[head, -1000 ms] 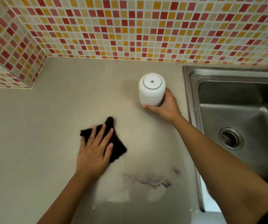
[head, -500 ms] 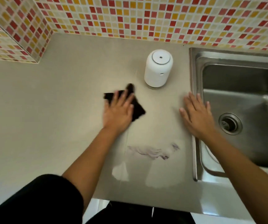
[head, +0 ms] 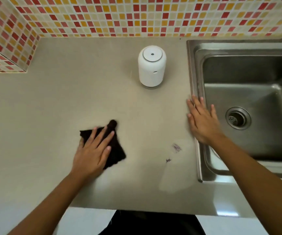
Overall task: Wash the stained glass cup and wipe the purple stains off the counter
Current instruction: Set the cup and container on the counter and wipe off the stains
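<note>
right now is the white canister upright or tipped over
Upright: the white canister stands on its base on the counter, round top facing up.

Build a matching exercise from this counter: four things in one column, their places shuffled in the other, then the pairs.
1. black square cloth
2. white cylindrical container
3. purple stain marks
4. right hand

A. flat across the counter-side rim of the steel sink
B. upright near the mosaic tiled wall
C. under the left hand
D. on the beige counter between cloth and sink

Pairs: 1-C, 2-B, 3-D, 4-A
</note>
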`<state>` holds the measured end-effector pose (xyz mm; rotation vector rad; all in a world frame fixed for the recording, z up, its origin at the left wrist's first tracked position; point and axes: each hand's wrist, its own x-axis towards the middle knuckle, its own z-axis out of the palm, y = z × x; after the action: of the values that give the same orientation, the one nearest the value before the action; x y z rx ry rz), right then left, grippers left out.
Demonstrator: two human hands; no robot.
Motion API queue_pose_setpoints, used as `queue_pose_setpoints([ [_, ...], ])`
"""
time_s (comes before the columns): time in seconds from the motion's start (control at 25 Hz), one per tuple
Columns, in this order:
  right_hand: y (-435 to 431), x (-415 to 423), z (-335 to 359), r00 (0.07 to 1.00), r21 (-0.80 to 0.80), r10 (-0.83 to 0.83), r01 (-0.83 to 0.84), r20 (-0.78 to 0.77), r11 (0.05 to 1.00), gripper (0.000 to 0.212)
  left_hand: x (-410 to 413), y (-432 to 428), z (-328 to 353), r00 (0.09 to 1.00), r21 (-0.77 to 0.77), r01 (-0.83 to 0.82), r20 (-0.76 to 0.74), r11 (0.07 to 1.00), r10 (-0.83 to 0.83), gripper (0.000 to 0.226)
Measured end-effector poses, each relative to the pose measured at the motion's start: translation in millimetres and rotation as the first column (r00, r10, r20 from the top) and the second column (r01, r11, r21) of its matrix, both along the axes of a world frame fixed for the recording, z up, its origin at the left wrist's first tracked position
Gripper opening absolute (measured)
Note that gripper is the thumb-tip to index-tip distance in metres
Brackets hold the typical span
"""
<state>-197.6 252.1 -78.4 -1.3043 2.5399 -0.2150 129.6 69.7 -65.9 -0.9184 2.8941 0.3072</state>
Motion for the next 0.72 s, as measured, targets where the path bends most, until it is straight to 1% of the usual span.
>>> queue_pose_setpoints([
  [0.04,0.1,0.0,-0.4,1.0,0.004,-0.001,0.001,0.0,1.0,0.053,-28.5,-0.6,-0.4,0.995,-0.001,-0.091,-0.027,0.996,0.091,0.053],
  [0.08,0.3,0.6,-1.2,1.0,0.002,-0.004,0.004,-0.006,1.0,0.052,-58.3,8.7,-1.8,0.993,-0.001,-0.114,-0.044,0.994,0.114,0.052],
  [0.12,0.3,1.4,-1.5,1.0,-0.004,-0.009,0.009,-0.016,1.0,0.052,-85.6,25.0,-3.9,0.996,0.008,-0.073,-0.044,0.997,0.073,0.051],
  [0.16,0.1,1.8,-1.1,1.0,-0.01,-0.014,0.014,-0.02,1.0,0.052,-105.1,48.9,-5.5,0.999,-0.007,0.013,-0.05,1.0,-0.013,0.05],
  [0.2,-0.4,2.0,-0.3,1.0,-0.01,-0.017,0.017,-0.014,1.0,0.052,-110.7,78.5,-7.7,0.988,-0.036,0.139,-0.064,0.99,-0.141,0.05],
  [0.28,0.8,4.9,-1.1,1.0,-0.01,-0.022,0.022,-0.004,1.0,0.052,-81.7,137.0,-11.7,0.907,-0.054,0.413,-0.06,0.909,-0.416,0.048],
  [0.32,1.5,5.8,-1.5,1.0,-0.015,-0.023,0.023,-0.009,1.0,0.052,-56.2,154.2,-11.5,0.87,-0.044,0.485,-0.071,0.873,-0.487,0.047],
  [0.36,1.6,5.9,-1.7,1.0,-0.018,-0.021,0.02,-0.012,1.0,0.052,-31.4,159.2,-9.2,0.855,0.005,0.517,-0.063,0.856,-0.515,0.046],
  [0.4,1.6,5.0,-1.4,1.0,-0.016,-0.016,0.016,-0.011,1.0,0.053,-10.7,152.8,-7.6,0.86,0.037,0.509,-0.048,0.86,-0.507,0.045],
  [0.44,2.3,4.3,-0.2,1.0,-0.009,-0.011,0.011,-0.007,1.0,0.053,1.9,138.2,-6.7,0.889,0.034,0.459,-0.033,0.888,-0.458,0.045],
  [0.52,8.2,6.3,3.9,1.0,-0.008,0.015,-0.015,0.017,1.0,0.053,-6.2,99.1,-2.9,0.97,0.003,0.243,-0.008,0.97,-0.243,0.05],
  [0.6,26.6,18.1,9.0,0.997,-0.055,0.054,-0.051,0.06,0.997,0.052,-56.6,66.6,1.0,0.999,0.037,0.004,-0.036,0.999,-0.003,0.053],
  [0.64,43.5,27.7,11.1,0.996,-0.091,0.06,-0.053,0.07,0.994,0.051,-89.2,58.1,-1.3,0.996,0.041,-0.071,-0.059,0.997,0.073,0.051],
  [0.68,64.1,39.0,12.7,0.996,-0.126,0.049,-0.039,0.075,0.991,0.05,-120.8,56.4,-2.3,0.992,0.044,-0.099,-0.068,0.994,0.102,0.05],
  [0.72,87.6,50.2,13.3,0.997,-0.147,0.02,-0.009,0.078,0.989,0.051,-147.6,60.1,-2.7,0.993,0.052,-0.091,-0.067,0.994,0.095,0.049],
])
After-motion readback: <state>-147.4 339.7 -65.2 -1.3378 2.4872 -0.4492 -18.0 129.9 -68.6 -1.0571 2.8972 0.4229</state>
